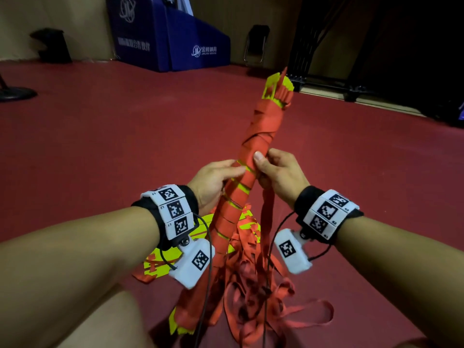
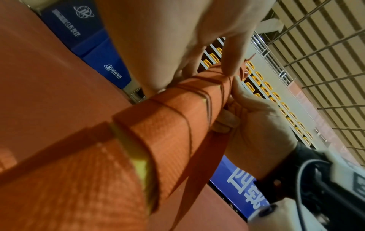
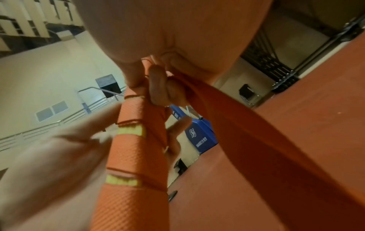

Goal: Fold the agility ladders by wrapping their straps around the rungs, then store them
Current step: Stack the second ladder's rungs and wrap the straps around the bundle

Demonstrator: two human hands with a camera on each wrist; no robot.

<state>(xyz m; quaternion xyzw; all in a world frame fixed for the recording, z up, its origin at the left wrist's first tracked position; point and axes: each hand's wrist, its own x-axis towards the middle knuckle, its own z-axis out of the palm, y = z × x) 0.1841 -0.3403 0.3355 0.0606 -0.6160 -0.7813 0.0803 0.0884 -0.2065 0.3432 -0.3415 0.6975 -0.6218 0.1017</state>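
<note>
Head view shows your left hand [image 1: 213, 182] steadying the stiff, light bundle of rungs [image 1: 253, 156] above the floor [image 1: 100, 121], fingers straight; your right hand [image 1: 278, 172] pinches the limp strap [image 1: 266, 214]. Grip mid-bundle.

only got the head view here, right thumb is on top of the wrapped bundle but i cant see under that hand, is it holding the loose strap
Observer: Yes. In the right wrist view the right hand pinches the loose strap between curled fingers, close beside the bundle.

Operator: does the strap run straight off the bundle or around it first

Observer: In the left wrist view it comes off the bundle's far side, just below the right hand, and hangs down from there.

Operator: and the left hand, gripping or just steadying

Observer: The right wrist view shows the left hand with fingers nearly straight, laid along the bundle's side, thumb behind it.
</note>
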